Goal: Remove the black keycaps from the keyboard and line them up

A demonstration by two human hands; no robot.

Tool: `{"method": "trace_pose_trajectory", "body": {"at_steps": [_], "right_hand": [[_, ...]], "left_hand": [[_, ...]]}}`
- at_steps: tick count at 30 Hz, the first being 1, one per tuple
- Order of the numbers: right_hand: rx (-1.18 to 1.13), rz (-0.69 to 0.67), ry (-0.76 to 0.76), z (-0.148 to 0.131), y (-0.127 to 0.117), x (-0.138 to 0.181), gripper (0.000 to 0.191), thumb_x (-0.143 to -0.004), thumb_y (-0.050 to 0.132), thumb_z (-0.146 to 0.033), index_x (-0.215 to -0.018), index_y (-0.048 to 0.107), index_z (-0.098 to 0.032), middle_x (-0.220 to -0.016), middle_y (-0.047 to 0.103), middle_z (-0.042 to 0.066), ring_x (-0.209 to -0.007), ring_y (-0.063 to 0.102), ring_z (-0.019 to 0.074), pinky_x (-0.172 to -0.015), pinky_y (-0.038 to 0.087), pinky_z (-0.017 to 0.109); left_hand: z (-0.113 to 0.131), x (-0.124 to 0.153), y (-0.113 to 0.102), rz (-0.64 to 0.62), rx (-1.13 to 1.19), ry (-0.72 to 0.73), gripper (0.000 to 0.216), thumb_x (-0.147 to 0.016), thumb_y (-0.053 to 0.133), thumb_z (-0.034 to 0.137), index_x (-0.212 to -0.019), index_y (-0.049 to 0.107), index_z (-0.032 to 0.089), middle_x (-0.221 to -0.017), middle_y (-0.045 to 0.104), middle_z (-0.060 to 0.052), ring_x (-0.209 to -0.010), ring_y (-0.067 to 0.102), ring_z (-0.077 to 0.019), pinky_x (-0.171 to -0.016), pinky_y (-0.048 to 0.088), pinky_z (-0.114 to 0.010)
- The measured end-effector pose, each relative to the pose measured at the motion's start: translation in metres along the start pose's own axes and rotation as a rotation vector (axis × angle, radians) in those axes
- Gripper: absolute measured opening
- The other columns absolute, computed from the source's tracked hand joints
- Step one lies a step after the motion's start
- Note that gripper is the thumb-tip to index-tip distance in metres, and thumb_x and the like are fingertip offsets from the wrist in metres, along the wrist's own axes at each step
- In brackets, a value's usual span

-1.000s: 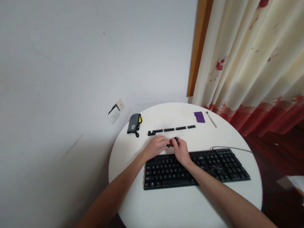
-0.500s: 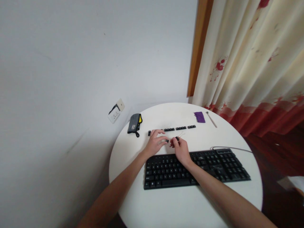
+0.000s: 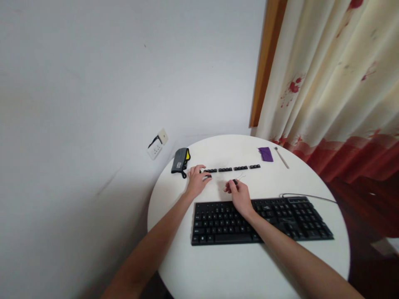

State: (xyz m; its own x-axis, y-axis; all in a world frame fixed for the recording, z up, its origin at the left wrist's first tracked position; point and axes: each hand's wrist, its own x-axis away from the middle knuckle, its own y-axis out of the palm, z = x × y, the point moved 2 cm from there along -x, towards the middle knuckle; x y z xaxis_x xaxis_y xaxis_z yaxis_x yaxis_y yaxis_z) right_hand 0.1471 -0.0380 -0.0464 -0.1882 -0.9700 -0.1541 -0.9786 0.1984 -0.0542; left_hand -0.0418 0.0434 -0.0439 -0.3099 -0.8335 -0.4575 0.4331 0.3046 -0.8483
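My left hand (image 3: 195, 182) is closed, with a small black keycap (image 3: 209, 176) pinched between thumb and finger. It is just in front of the left end of a row of loose black keycaps (image 3: 225, 169). My right hand (image 3: 240, 195) is closed around the black handle of what looks like a wire keycap puller (image 3: 235, 182); its thin wire loops point away to the right. Under my right wrist lies a black keyboard (image 3: 222, 228), some of its upper middle part hidden by the hand and forearm.
A grey pouch (image 3: 179, 161) with a yellow patch lies at the table's left edge. Toward the back right are a purple cloth (image 3: 266, 154) and a slim brush-like stick (image 3: 282, 158). The keyboard cable (image 3: 311, 195) runs off the right side of the white round table (image 3: 224, 265).
My left hand has moved left, away from my right hand, carrying the keycap toward the row. My right hand stays nearly in place with the puller. The view has shifted slightly.
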Motion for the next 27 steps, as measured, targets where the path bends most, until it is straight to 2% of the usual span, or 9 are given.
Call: {"method": "trace_pose_trajectory", "body": {"at_steps": [11,27], "right_hand": [[0.006,-0.002,-0.007,0.0029,0.0005,-0.0005,0.037,-0.09,0.046,-0.045,-0.075,0.062,-0.016,-0.065,0.068,0.006,-0.062,0.063,0.019,-0.063,0.047,0.029],[0.011,-0.021,-0.006,0.005,0.001,-0.001,0.037,-0.091,0.045,-0.045,-0.075,0.062,-0.016,-0.066,0.068,0.007,-0.063,0.063,0.0196,-0.062,0.047,0.029]], "left_hand": [[-0.0036,-0.0012,0.0022,0.063,-0.049,-0.109,0.048,-0.07,0.079,0.035,-0.115,0.062,0.028,-0.12,0.051,-0.007,-0.11,0.043,-0.0302,-0.092,0.035,-0.043],[-0.0055,-0.0033,0.0034,0.058,-0.147,-0.258,0.058,-0.07,0.076,0.045,-0.122,0.056,0.029,-0.124,0.048,-0.009,-0.111,0.043,-0.0311,-0.087,0.035,-0.042]]}}
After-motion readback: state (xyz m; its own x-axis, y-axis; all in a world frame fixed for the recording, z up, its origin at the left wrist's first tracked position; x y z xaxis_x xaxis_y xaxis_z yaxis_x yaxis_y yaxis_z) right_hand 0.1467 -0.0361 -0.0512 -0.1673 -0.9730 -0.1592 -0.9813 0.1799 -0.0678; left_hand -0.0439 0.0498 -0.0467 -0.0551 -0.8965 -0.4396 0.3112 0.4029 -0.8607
